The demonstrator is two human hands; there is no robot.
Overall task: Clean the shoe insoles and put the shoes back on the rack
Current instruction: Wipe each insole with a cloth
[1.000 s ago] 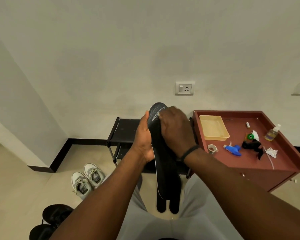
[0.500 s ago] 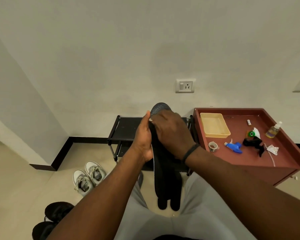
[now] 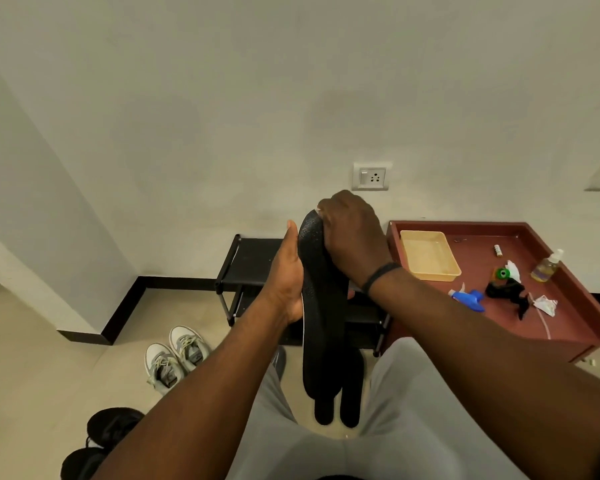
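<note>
Left hand [image 3: 286, 282]: I see it gripping a black insole [image 3: 317, 306] upright, between my knees.
Right hand [image 3: 352, 233]: fingers curled over the insole's top end.
Rack [image 3: 248, 261]: black, behind both hands.
White shoes [image 3: 175, 358]: floor, left.

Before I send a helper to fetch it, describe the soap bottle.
Look at the red table right of the rack. Near its far right rim stands the bottle: small, clear, with amber liquid and a white pump top.

We look down from our own head, close over our forearms, facing the wall [image 3: 222, 98] and shoe rack [image 3: 253, 258]
</note>
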